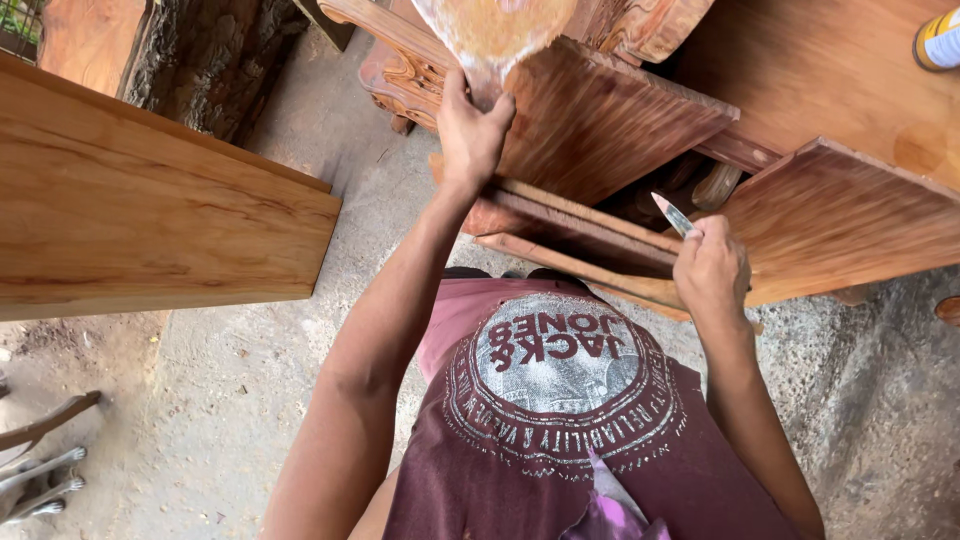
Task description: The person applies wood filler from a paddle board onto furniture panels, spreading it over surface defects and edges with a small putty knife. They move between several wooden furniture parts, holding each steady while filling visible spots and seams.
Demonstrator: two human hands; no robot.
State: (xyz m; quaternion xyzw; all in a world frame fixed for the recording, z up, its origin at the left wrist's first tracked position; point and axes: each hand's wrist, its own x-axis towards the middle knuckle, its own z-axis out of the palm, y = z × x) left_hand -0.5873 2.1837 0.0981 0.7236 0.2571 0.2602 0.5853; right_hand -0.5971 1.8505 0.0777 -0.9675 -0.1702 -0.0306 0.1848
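My left hand [470,130] grips the upper edge of a reddish-brown wooden board [600,120] that leans tilted in front of me. My right hand [712,270] is closed around a brush handle [672,213], whose pale tip sticks up past my fingers; the bristles are hidden. That hand rests at the lower edge of a second varnished board [850,220] on the right. Between the two boards lie narrow wooden slats [570,235]. A round, pale carved piece [495,28] shows at the top, just above my left hand.
A long, light wooden plank [150,210] spans the left side. Behind it stands a rough tree trunk [205,60]. Carved furniture parts [400,75] sit at the top. A yellow-and-white can [940,40] rests at the top right. Sandy concrete floor [250,400] lies below.
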